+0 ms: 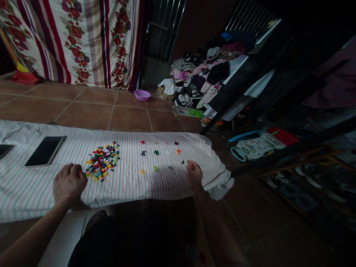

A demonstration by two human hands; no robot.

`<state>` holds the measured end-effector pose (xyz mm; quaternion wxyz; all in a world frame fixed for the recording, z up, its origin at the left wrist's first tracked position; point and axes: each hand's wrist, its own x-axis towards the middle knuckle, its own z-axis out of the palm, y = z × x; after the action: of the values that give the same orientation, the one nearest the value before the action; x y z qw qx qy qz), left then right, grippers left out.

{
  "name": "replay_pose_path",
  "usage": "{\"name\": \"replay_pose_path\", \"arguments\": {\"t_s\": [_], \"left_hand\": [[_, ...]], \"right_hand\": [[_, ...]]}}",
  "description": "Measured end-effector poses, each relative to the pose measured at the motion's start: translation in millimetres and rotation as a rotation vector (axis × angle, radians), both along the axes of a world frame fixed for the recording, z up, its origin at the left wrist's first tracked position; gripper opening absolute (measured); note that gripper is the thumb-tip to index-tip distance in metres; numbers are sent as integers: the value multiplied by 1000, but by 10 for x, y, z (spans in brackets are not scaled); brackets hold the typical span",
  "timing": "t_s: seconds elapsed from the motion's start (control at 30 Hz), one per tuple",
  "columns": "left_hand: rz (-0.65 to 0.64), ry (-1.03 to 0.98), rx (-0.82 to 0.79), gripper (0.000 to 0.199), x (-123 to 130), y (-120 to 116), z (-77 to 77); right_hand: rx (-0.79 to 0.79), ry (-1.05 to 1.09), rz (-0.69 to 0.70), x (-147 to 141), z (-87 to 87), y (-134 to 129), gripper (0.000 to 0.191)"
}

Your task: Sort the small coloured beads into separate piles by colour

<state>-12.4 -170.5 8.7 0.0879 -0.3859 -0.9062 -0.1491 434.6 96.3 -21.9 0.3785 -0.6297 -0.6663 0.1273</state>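
Note:
A mixed pile of small coloured plastic pieces (102, 161) lies on a striped cloth (128, 189). My left hand (70, 181) rests on the cloth just left of the pile, its fingers curled in, with nothing seen in it. To the right, small clusters sorted by colour form rows: red pieces (142, 142), dark green pieces (156, 152), orange pieces (178, 151), yellow pieces (142, 171) and several others. Beside a few black pieces (183, 162), my right hand (194, 171) is closed in a pinch; whatever its fingertips hold is too small to make out.
A dark-screened tablet or phone (46, 151) lies left of the pile, with another dark device (5, 149) at the left edge. Beyond the cloth are a tiled floor (86, 115), a purple basin (142, 95) and heaped clothes (203, 74). A dark metal post (219, 116) slants on the right.

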Motion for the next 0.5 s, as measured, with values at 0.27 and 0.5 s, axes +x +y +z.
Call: {"name": "replay_pose_path", "arguments": {"t_s": [0.27,0.5], "left_hand": [[5,-18,59,34,-16,1,-71],[-12,-3,90,34,-86,-1,-203]], "right_hand": [[91,45,360,-1047,113,-368,40],[6,60,768,-2187,96,-846,28]]}}
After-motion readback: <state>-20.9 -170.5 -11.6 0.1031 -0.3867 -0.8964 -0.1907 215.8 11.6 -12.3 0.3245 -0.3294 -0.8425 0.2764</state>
